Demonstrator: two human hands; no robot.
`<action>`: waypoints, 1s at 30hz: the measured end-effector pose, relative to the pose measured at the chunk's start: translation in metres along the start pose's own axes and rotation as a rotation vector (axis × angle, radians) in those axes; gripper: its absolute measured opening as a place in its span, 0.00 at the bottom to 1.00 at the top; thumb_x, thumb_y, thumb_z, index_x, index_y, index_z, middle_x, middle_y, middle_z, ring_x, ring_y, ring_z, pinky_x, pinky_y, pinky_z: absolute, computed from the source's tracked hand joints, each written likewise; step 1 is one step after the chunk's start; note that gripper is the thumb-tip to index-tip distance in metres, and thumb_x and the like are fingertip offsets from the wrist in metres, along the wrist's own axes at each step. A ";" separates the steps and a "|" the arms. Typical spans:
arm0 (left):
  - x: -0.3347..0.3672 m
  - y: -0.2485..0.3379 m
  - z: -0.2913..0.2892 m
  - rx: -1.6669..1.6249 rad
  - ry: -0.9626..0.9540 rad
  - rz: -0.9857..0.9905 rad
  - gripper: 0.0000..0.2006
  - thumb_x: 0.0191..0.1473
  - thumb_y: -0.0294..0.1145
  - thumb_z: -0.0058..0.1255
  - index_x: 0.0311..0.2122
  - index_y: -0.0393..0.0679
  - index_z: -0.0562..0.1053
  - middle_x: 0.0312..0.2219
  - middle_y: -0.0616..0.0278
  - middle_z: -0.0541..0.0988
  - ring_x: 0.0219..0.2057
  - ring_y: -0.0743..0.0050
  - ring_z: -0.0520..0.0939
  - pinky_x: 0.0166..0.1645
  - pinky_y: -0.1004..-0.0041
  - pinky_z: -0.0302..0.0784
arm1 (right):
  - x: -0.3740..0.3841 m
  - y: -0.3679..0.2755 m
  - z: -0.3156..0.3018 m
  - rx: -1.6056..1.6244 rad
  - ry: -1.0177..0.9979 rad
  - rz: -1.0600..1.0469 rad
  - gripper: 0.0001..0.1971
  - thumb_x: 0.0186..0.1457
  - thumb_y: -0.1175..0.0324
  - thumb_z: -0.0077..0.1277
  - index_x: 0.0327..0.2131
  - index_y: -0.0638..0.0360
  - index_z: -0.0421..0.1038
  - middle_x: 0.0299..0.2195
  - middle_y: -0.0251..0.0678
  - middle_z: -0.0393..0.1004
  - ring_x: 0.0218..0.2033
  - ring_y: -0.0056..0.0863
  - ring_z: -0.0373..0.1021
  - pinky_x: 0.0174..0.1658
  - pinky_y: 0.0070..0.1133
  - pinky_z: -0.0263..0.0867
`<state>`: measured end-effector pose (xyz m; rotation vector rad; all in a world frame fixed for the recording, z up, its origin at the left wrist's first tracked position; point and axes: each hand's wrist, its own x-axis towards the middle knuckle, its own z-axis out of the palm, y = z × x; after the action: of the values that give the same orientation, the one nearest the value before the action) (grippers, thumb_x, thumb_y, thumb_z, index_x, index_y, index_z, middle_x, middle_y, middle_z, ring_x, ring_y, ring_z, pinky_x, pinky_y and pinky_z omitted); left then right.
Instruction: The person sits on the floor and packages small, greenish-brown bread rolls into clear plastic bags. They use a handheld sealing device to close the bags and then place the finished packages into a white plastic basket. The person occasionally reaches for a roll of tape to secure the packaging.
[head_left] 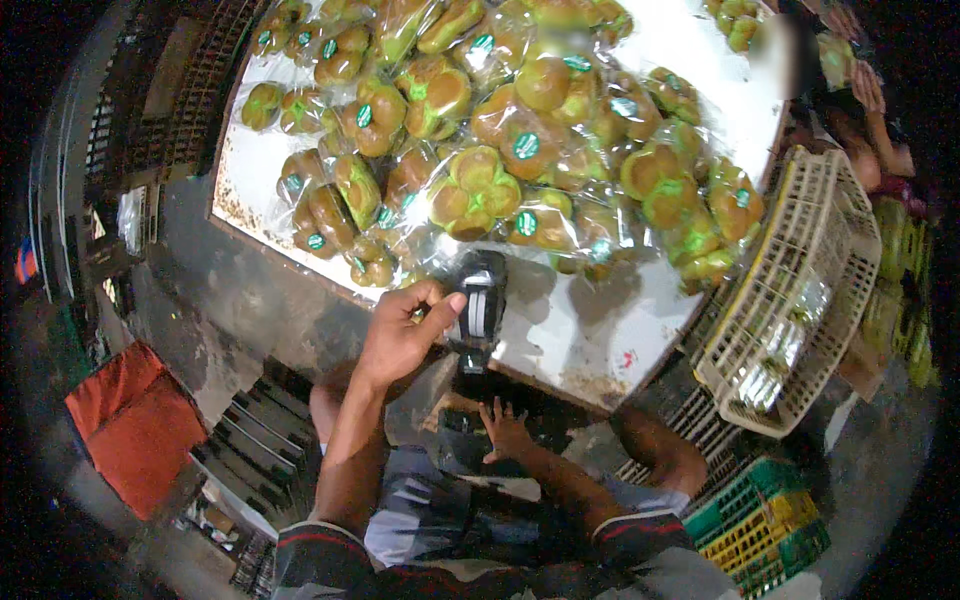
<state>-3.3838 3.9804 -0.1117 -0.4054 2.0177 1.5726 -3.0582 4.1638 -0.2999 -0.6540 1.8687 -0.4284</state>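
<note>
My left hand [405,330] is closed in a pinch at the near edge of the white table, its thumb against a black tabletop device [480,305] that looks like a bag-neck sealer. What the fingers grip is hidden. Just beyond lies a flower-shaped bun [475,190], brown with green creases, in clear plastic. My right hand [507,430] is below the table edge, above my lap, fingers spread and holding nothing. Many similar bagged buns, several with round green labels [526,146], are heaped across the table [600,345].
A pale plastic crate [790,300] holding shiny wrapped items stands against the table's right side. Green and yellow crates [765,530] are at the lower right. At the left are a red cloth-like cover [135,430] and a dark slatted crate [250,445]. Another person's hand [868,88] shows at the upper right.
</note>
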 end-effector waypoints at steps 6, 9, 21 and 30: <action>0.004 -0.011 -0.002 0.336 0.033 0.294 0.15 0.56 0.34 0.59 0.24 0.37 0.70 0.17 0.59 0.70 0.20 0.73 0.68 0.27 0.71 0.65 | 0.026 0.031 0.055 0.457 -0.045 -0.131 0.66 0.37 0.40 0.65 0.69 0.61 0.33 0.66 0.62 0.45 0.60 0.66 0.56 0.57 0.52 0.60; 0.002 0.000 -0.011 0.364 0.097 0.399 0.14 0.56 0.33 0.59 0.24 0.38 0.70 0.19 0.62 0.73 0.24 0.78 0.72 0.31 0.73 0.67 | 0.020 0.026 0.048 0.384 -0.060 -0.113 0.58 0.43 0.46 0.61 0.68 0.61 0.37 0.66 0.62 0.45 0.60 0.64 0.57 0.56 0.47 0.63; -0.006 -0.022 -0.031 0.537 0.225 0.562 0.16 0.57 0.42 0.58 0.33 0.37 0.75 0.26 0.54 0.81 0.30 0.70 0.81 0.37 0.70 0.75 | 0.071 0.006 0.017 0.136 -0.097 -0.062 0.34 0.52 0.52 0.54 0.58 0.59 0.58 0.54 0.56 0.63 0.51 0.53 0.67 0.49 0.41 0.68; 0.140 0.005 -0.029 0.676 0.276 0.284 0.46 0.50 0.71 0.48 0.56 0.30 0.68 0.50 0.37 0.75 0.52 0.45 0.77 0.57 0.57 0.69 | 0.025 0.037 -0.117 -0.456 -0.132 -0.485 0.21 0.57 0.50 0.52 0.41 0.60 0.74 0.31 0.43 0.79 0.31 0.38 0.76 0.37 0.33 0.71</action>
<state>-3.5060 3.9666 -0.1846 -0.0710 2.7559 0.9073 -3.1827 4.1761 -0.2958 -1.4236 1.6807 -0.2535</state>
